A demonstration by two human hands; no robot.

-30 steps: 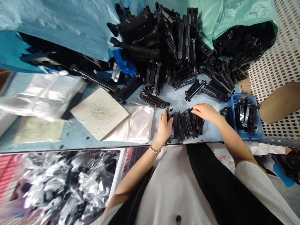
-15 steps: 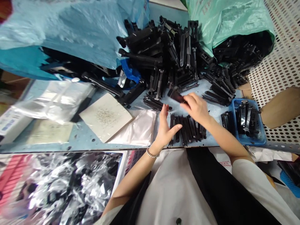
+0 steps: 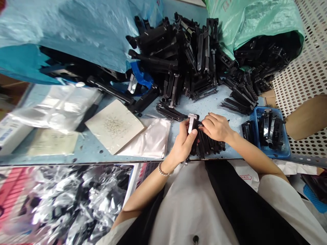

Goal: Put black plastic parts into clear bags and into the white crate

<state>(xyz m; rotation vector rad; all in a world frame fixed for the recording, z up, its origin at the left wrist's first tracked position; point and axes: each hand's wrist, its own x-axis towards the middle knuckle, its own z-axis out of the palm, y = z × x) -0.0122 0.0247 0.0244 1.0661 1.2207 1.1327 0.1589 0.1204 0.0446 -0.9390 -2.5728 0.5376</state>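
Between thumb and fingers of the left hand [image 3: 182, 146], head view, sits one black part with a silvery end [image 3: 192, 123], held snugly; the right hand [image 3: 216, 127] pinches its dark side. Just below the grip there's one row of black parts [image 3: 207, 145], too bunched up to count. Right of the grip: one blue basket [image 3: 274, 152]. Left: one square board [image 3: 114, 126].

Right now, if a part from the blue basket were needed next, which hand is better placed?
Right, probably: the right hand is nearer the blue basket, while the left hand, farther off, grips the silver-ended black part.
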